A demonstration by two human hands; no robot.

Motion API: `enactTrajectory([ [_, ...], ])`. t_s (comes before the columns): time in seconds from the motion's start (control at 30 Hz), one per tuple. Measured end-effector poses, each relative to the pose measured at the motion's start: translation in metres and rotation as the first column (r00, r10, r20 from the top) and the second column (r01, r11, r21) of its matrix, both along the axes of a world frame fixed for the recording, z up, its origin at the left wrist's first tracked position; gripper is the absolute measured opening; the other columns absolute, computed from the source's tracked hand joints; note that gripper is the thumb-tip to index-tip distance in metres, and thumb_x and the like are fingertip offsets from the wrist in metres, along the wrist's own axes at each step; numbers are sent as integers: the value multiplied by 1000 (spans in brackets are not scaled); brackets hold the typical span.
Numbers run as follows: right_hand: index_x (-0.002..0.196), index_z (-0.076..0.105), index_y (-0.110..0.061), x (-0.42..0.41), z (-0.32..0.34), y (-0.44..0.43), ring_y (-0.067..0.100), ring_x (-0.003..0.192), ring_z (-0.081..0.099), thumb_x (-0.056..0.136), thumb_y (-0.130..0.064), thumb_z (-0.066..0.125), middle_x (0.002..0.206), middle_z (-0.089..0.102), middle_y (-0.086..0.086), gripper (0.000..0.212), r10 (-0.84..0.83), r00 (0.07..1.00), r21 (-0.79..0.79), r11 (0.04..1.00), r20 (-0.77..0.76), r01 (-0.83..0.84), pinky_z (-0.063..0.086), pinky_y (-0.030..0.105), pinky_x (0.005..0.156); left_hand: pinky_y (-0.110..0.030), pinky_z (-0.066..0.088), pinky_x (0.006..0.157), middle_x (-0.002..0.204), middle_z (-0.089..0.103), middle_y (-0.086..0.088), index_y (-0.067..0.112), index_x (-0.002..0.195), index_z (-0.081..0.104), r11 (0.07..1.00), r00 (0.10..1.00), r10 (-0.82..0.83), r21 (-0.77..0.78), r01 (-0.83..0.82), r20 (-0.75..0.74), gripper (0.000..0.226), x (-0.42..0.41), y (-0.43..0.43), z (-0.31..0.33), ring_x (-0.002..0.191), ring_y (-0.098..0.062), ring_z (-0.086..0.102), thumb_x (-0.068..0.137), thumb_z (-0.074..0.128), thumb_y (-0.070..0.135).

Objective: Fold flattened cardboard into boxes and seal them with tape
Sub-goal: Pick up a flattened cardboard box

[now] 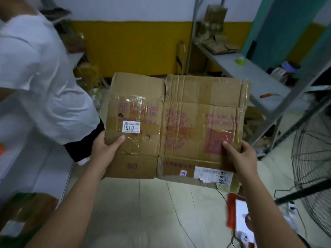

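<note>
I see a pale floor [136, 212] below the flattened cardboard [179, 126] and a yellow-banded wall [134, 47] behind it. A grey table [250, 74] stands behind it to the right, a wire fan [311, 158] at its right, and a person in a white shirt [35, 77] at its left. The cardboard is up off the floor, its printed face toward me. My left hand [105, 149] grips its lower left edge and my right hand [241, 156] its lower right edge. Both thumbs are on the face, the other fingers hidden behind.

Back of cardboard [179, 113] hidden, white-shirted person [41, 77] blurred, fan [313, 158] cropped right
</note>
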State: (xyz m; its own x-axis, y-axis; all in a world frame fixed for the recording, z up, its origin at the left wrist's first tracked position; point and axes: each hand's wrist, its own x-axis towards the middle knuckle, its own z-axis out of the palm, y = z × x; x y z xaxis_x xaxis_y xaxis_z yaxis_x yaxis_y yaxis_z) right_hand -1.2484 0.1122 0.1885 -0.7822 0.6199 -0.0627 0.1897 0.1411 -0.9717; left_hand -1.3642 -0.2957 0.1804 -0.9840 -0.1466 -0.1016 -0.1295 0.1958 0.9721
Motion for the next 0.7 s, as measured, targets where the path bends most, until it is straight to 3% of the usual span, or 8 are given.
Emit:
enactTrajectory([
  [0.17, 121, 68, -18, -95, -4, 15, 21, 101, 70, 94, -29, 74, 109, 74, -1, 29, -11, 1000, 22, 1000, -2, 11, 55, 35, 78, -43, 60, 90, 110, 77, 7, 29, 122, 70, 1000, 1000, 19, 14, -19, -3, 38, -95, 21, 0, 101, -14, 73, 87, 84, 38],
  [0.37, 120, 69, -23, -233, -14, 10, 19, 102, 71, 90, -37, 76, 110, 75, -4, 33, -65, 998, 74, 995, -7, 65, 59, 45, 88, -26, 53, 73, 110, 75, 10, 29, 125, 69, 998, 999, -30, 55, 32, -36, 38, -234, 20, -3, 97, -8, 71, 90, 81, 34],
  [0.53, 121, 68, -19, -337, -4, -4, 19, 99, 71, 92, -33, 75, 108, 74, -2, 33, -97, 995, 101, 990, -5, 97, 58, 36, 79, -29, 56, 80, 110, 75, 11, 34, 117, 67, 995, 999, -45, 87, 48, -27, 32, -344, 10, -5, 98, -6, 71, 90, 82, 33],
  [0.7, 120, 68, -20, -414, 0, -11, 19, 97, 72, 91, -33, 76, 108, 74, -2, 33, -123, 992, 89, 989, 18, 121, 61, 44, 85, -32, 59, 84, 109, 77, 9, 32, 117, 71, 994, 998, -56, 95, 55, 0, 34, -434, 4, -7, 99, -9, 74, 87, 85, 34],
])
